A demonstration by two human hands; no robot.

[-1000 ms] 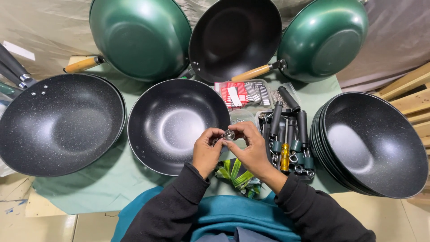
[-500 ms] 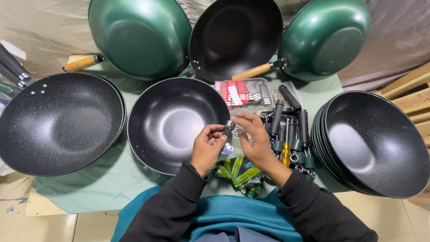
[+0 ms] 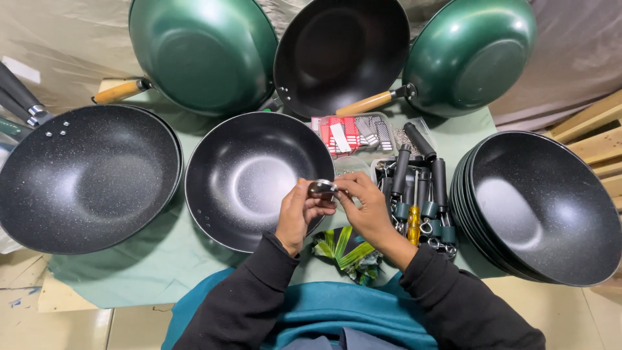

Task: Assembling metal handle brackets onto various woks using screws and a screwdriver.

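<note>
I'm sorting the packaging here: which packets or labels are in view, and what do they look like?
Clear plastic packet: behind the middle black pan, flat, holding red, white and grey striped pieces.
Green and yellow wrappers: crumpled, on the cloth below the right hand.

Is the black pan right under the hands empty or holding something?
Empty. The speckled black pan shows a bare, shiny bottom; the left hand and right hand hold a small metal part above its rim.

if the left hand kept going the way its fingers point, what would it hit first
Probably the small round metal piece that the left hand pinches with the right hand; beyond it, the clear tray of black handles. Depth is unclear.
</note>
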